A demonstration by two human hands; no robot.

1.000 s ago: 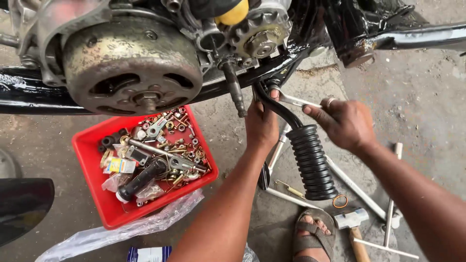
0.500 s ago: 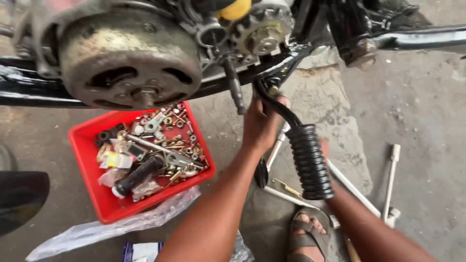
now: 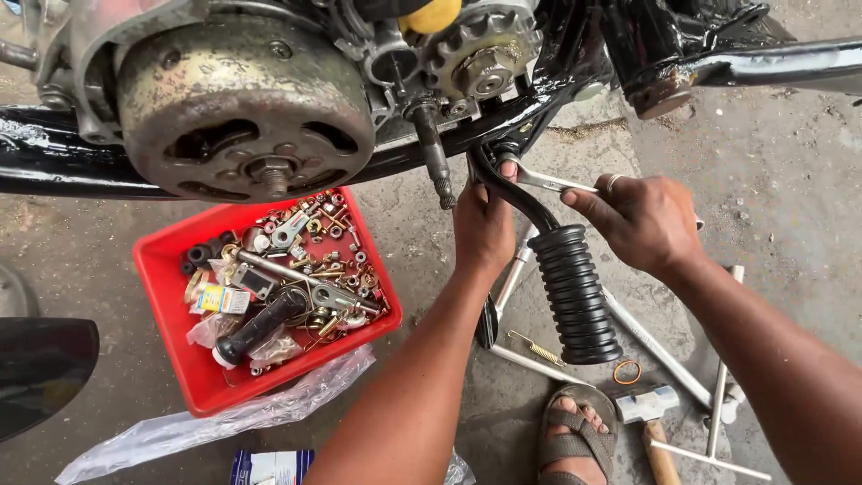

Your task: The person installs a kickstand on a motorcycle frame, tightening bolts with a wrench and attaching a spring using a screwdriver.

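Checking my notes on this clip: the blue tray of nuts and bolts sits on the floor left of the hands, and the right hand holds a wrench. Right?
Not quite: the head view shows the tray is red, not blue. It does sit left of the hands, and the right hand holds a wrench.

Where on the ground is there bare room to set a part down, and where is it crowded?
Bare concrete lies left of the red tray, below the black frame tube, and at far right beyond the right hand. Crowded: the tray itself, heaped with bolts, and the floor under the ribbed footpeg, strewn with rods, a spring, a hammer. The left hand fills the gap beside it.
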